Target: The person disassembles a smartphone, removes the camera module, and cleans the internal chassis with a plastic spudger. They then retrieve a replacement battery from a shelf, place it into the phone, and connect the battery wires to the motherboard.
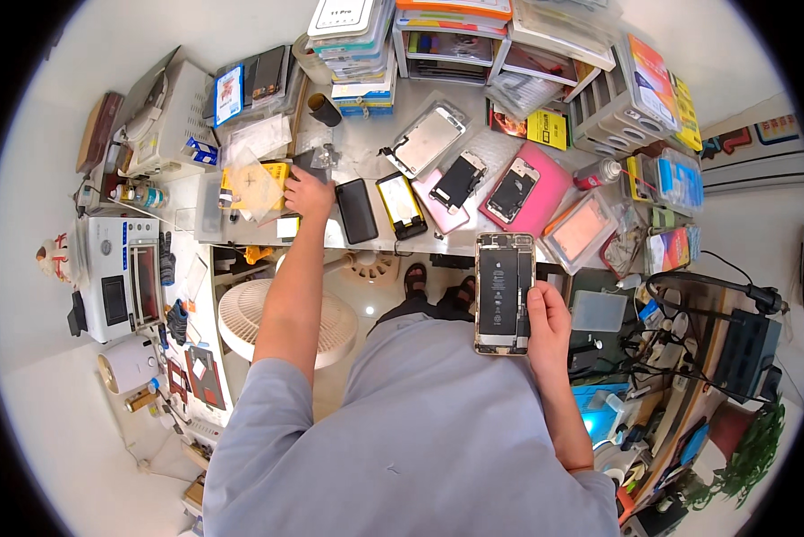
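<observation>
My right hand [548, 320] grips the edge of an opened smartphone [504, 295], held upright off the bench's front edge. Its black battery and inner parts face me. My left arm reaches forward to the bench, where the left hand [310, 193] lies with fingers apart at the right end of a yellow box [257, 188]. A translucent sheet [251, 185] covers part of that box. Just beyond those fingers are a dark flat piece [312, 163] and small clear bits. A black phone [357, 212] rests to the right of my left hand.
Phone screens and opened parts lie along the bench [379, 134], among them a yellow-edged one [401, 204] and one on a pink pad [549, 170]. Stacked boxes and drawers [599, 125] stand behind. A white fan [285, 318] sits below; cables [688, 340] crowd the right.
</observation>
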A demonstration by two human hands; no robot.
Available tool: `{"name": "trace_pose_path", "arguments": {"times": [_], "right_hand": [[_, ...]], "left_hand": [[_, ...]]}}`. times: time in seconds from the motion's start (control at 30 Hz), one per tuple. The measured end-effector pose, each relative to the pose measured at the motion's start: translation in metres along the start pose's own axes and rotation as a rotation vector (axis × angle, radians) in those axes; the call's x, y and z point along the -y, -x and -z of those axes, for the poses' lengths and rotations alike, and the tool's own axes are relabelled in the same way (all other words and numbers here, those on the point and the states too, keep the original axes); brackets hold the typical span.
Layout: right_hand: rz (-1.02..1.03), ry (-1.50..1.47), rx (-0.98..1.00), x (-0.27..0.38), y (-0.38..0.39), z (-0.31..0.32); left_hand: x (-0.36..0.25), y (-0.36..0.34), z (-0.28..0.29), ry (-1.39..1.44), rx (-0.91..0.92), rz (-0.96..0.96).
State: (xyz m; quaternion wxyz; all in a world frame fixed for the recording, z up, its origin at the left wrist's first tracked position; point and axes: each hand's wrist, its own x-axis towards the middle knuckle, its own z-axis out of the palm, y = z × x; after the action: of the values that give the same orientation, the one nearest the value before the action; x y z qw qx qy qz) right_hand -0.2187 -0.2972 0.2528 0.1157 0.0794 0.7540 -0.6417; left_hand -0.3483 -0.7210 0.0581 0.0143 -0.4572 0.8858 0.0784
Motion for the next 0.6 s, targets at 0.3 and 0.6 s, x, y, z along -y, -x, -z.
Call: {"name": "trace_pose_path", "arguments": {"times": [0.3, 0.6], "right_hand": [[0.051, 0.013, 0.05, 0.004, -0.005, -0.002], [0.061, -0.064, 0.078, -0.005, -0.01, -0.004]], "left_hand": [[0.0, 0.006, 0.047, 0.027, 0.298, 0.137], [0.09, 0.066, 0.163, 1.393, 1.103, -0.008]]}}
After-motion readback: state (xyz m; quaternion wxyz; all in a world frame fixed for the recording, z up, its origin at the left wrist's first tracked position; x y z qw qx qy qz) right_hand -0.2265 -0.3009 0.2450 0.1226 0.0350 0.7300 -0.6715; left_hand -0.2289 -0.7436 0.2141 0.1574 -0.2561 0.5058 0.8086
